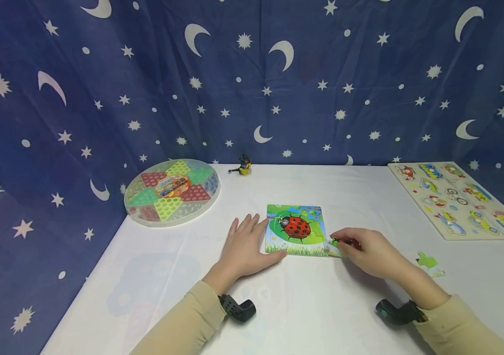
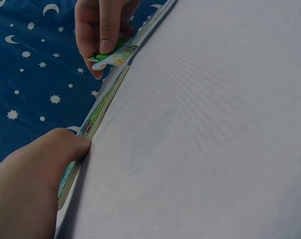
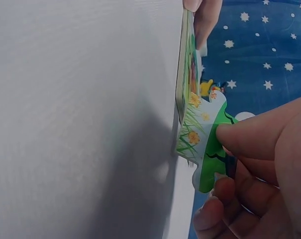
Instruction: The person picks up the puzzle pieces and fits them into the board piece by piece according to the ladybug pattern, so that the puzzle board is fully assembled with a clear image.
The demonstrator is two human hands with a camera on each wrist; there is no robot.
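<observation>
A square ladybug jigsaw puzzle (image 1: 294, 230) lies on the white table. Along its left side rests my left hand (image 1: 245, 248), fingers spread and fairly straight, with the thumb at the lower edge; this thumb (image 2: 73, 144) shows against the board's rim in the left wrist view. Between thumb and fingers, my right hand (image 1: 369, 251) pinches a puzzle piece (image 3: 205, 137) printed with green, grass and orange flowers. It is held tilted, close beside the puzzle's lower right corner. Another loose green piece (image 1: 429, 263) lies on the table to the right of that hand.
A round Chinese checkers board (image 1: 172, 192) stands at the back left. Near the back edge sits a small yellow and black toy figure (image 1: 245, 165). At the far right lies a wooden picture board (image 1: 458, 199). Behind the table hangs a blue star-patterned curtain (image 1: 252, 84).
</observation>
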